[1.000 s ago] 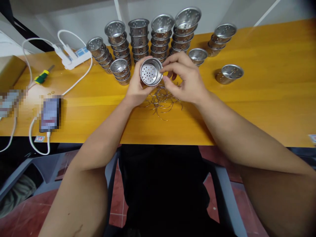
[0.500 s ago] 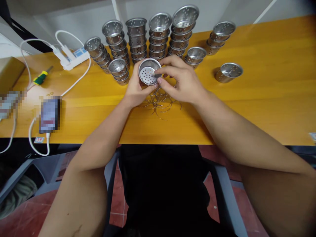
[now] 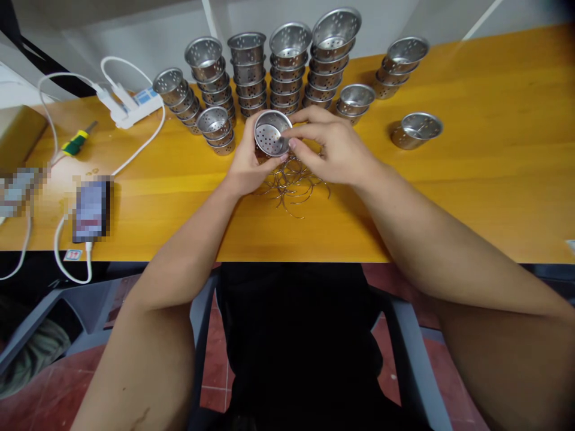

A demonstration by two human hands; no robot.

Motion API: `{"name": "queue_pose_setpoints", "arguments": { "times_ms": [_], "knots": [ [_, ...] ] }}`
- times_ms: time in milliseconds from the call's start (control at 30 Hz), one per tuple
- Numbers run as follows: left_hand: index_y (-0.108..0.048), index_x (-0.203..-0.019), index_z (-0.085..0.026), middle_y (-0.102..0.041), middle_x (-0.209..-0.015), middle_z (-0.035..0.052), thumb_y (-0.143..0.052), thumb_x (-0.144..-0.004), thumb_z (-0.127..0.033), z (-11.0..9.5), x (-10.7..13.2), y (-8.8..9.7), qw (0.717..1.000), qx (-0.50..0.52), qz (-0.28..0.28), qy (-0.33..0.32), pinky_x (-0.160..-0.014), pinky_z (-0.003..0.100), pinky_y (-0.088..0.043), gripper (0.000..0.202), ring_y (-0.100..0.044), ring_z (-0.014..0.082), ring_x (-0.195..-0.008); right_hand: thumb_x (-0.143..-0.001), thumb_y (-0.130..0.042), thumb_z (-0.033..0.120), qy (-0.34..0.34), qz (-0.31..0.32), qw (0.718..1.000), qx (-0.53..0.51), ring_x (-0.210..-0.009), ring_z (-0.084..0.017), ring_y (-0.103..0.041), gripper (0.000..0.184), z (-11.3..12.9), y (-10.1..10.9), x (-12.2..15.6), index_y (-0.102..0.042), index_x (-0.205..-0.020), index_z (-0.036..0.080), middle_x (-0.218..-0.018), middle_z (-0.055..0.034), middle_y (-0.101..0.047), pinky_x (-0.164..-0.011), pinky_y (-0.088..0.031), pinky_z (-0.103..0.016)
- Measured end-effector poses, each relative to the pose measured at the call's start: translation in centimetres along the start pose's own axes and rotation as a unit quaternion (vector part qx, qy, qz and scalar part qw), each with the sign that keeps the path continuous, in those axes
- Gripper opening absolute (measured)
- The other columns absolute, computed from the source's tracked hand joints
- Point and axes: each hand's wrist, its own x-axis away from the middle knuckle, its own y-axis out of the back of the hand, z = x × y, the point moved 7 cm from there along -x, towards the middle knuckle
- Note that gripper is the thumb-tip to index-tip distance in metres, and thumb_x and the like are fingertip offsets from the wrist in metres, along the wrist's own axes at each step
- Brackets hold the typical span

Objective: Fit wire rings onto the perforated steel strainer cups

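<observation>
A perforated metal cup (image 3: 271,136) is tilted toward me, so its holed bottom shows. My left hand (image 3: 246,160) wraps round its left side, thumb under the near rim. On the right, my right hand (image 3: 330,143) pinches the cup's rim, with a fingertip inside and the thumb outside. Whether a wire is also between those fingers is too small to tell. Just below both hands lies a loose tangle of thin curved metal wires (image 3: 291,182) on the table.
Tall stacks of perforated cups (image 3: 290,75) stand behind my hands. Shorter stacks (image 3: 354,102) and a single cup (image 3: 415,130) sit to the right. On the left lie a power strip (image 3: 135,109), a screwdriver (image 3: 76,142), a phone (image 3: 91,208) and white cables on the wooden table (image 3: 188,221).
The cup has tipped slightly and shifted a little to the right in my left hand. My right fingers stay at its rim. The view has moved very slightly.
</observation>
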Motion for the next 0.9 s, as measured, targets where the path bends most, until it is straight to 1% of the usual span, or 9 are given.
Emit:
{"name": "queue_pose_setpoints", "arguments": {
  "times_ms": [200, 433, 533, 633, 700, 733, 800, 867, 900],
  "knots": [
    [-0.040, -0.183, -0.036, -0.063, -0.177, 0.0171, -0.086, -0.107, -0.085, 0.2, 0.2, 0.0, 1.000, -0.008, 0.007, -0.029, -0.157, 0.062, -0.046, 0.102, -0.063, 0.0415, -0.174, -0.115, -0.080, 0.072, -0.018, 0.016, 1.000, -0.012, -0.152, -0.049, -0.078, 0.036, -0.2, -0.7, 0.0, -0.098, -0.125, 0.043, -0.154, -0.0103, -0.087, -0.139, -0.061, -0.076],
    [-0.039, -0.184, -0.035, -0.064, -0.174, 0.0159, -0.086, -0.110, -0.081, -0.5, 0.2, -0.1, 0.999, 0.006, 0.014, -0.047, -0.153, 0.060, -0.053, 0.098, -0.066, 0.0405, -0.173, -0.118, -0.078, 0.073, -0.013, 0.019, 1.000, -0.011, -0.155, -0.046, -0.074, 0.043, -0.6, -1.8, 0.3, -0.092, -0.141, 0.040, -0.159, -0.0129, -0.081, -0.142, -0.060, -0.071],
    [-0.042, -0.181, -0.033, -0.066, -0.172, 0.0151, -0.082, -0.110, -0.087, -0.7, 0.2, -0.6, 0.998, 0.030, 0.028, -0.046, -0.148, 0.062, -0.058, 0.098, -0.069, 0.0401, -0.168, -0.112, -0.085, 0.076, 0.002, 0.008, 1.000, 0.002, -0.159, -0.047, -0.071, 0.060, -0.4, -1.6, 0.4, -0.081, -0.159, 0.039, -0.166, -0.0146, -0.077, -0.142, -0.060, -0.069],
    [-0.044, -0.177, -0.038, -0.071, -0.169, 0.0109, -0.084, -0.101, -0.099, -0.8, 0.3, -1.5, 0.995, 0.077, 0.056, -0.043, -0.142, 0.063, -0.065, 0.106, -0.073, 0.0371, -0.159, -0.102, -0.097, 0.075, 0.008, 0.011, 1.000, 0.008, -0.163, -0.050, -0.068, 0.088, -0.4, -1.8, 0.5, -0.067, -0.175, 0.036, -0.175, -0.0168, -0.072, -0.140, -0.061, -0.069],
    [-0.043, -0.176, -0.038, -0.070, -0.171, 0.0111, -0.086, -0.096, -0.104, -0.9, 0.5, -2.0, 0.991, 0.103, 0.073, -0.034, -0.138, 0.065, -0.068, 0.112, -0.074, 0.0372, -0.157, -0.098, -0.101, 0.072, -0.001, 0.007, 1.000, 0.011, -0.164, -0.051, -0.068, 0.097, -0.5, -1.9, 0.4, -0.062, -0.179, 0.037, -0.179, -0.0167, -0.070, -0.138, -0.062, -0.070],
    [-0.042, -0.178, -0.037, -0.069, -0.172, 0.0127, -0.087, -0.096, -0.102, -0.9, 0.6, -2.1, 0.991, 0.109, 0.081, -0.021, -0.135, 0.065, -0.070, 0.114, -0.074, 0.0379, -0.157, -0.097, -0.102, 0.071, -0.004, 0.001, 1.000, 0.017, -0.163, -0.051, -0.068, 0.097, -0.5, -1.6, 0.4, -0.062, -0.180, 0.038, -0.178, -0.0158, -0.071, -0.138, -0.062, -0.070],
    [-0.039, -0.184, -0.035, -0.067, -0.173, 0.0157, -0.090, -0.102, -0.090, -0.7, 0.8, -2.3, 0.990, 0.106, 0.089, 0.022, -0.125, 0.060, -0.073, 0.111, -0.076, 0.0377, -0.156, -0.097, -0.101, 0.069, 0.008, -0.024, 0.999, 0.044, -0.159, -0.050, -0.069, 0.093, -0.3, -0.2, 0.2, -0.064, -0.177, 0.042, -0.171, -0.0143, -0.075, -0.138, -0.061, -0.071],
    [-0.038, -0.187, -0.038, -0.069, -0.170, 0.0162, -0.093, -0.108, -0.074, -0.3, 1.1, -2.2, 0.989, 0.098, 0.092, 0.064, -0.116, 0.052, -0.074, 0.103, -0.078, 0.0336, -0.150, -0.098, -0.098, 0.070, 0.040, -0.072, 0.994, 0.077, -0.158, -0.050, -0.066, 0.089, -0.3, 2.9, 0.0, -0.066, -0.175, 0.040, -0.166, -0.0156, -0.075, -0.143, -0.055, -0.071],
    [-0.039, -0.187, -0.039, -0.070, -0.168, 0.0160, -0.093, -0.110, -0.067, -0.1, 1.1, -2.1, 0.988, 0.097, 0.090, 0.075, -0.113, 0.049, -0.074, 0.098, -0.078, 0.0316, -0.146, -0.099, -0.095, 0.074, 0.050, -0.104, 0.989, 0.088, -0.162, -0.051, -0.062, 0.092, -0.7, 5.1, 0.1, -0.064, -0.177, 0.035, -0.170, -0.0175, -0.071, -0.148, -0.048, -0.071]
  ]
}}
